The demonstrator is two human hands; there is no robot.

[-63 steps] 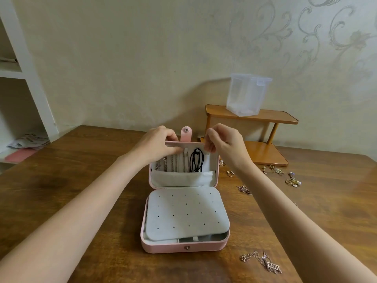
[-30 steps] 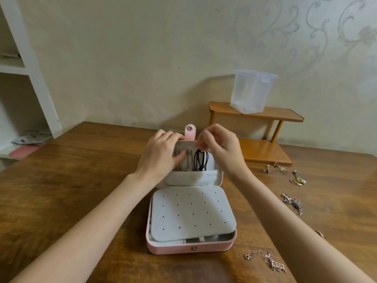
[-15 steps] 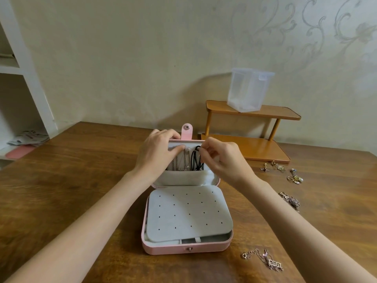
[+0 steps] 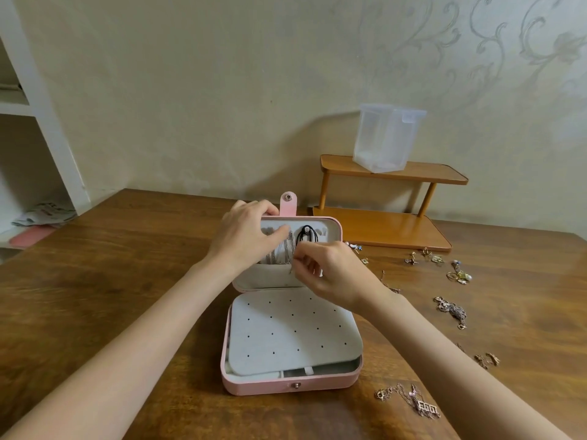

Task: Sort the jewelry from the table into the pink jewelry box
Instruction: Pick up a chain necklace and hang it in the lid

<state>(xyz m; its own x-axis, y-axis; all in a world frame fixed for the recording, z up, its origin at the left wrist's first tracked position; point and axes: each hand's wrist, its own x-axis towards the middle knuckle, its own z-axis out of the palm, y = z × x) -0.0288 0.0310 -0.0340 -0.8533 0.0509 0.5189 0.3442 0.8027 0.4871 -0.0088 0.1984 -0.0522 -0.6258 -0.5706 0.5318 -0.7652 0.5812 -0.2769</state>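
The pink jewelry box [image 4: 287, 384] stands open on the wooden table, its lid upright and a grey perforated pad [image 4: 292, 331] lying over the base. Silver chains [image 4: 284, 250] and a black cord [image 4: 307, 235] hang from hooks inside the lid. My left hand [image 4: 246, 236] grips the lid's upper left edge, thumb pressing on the chains. My right hand [image 4: 330, 269] pinches the lower end of a chain just above the lid's grey pocket [image 4: 270, 277]. Loose gold jewelry lies to the right: a chain [image 4: 452, 311], rings [image 4: 459, 276], a necklace with pendant [image 4: 413, 401].
A two-tier wooden stand [image 4: 384, 228] is behind the box on the right, with a clear plastic container [image 4: 386, 136] on its top shelf. A white shelf unit [image 4: 35, 122] holding papers is at the far left. Small earrings [image 4: 424, 257] lie near the stand's foot.
My right hand has dropped from the hook row at the lid's top to the pocket edge, following a chain down. My left hand stays on the lid.
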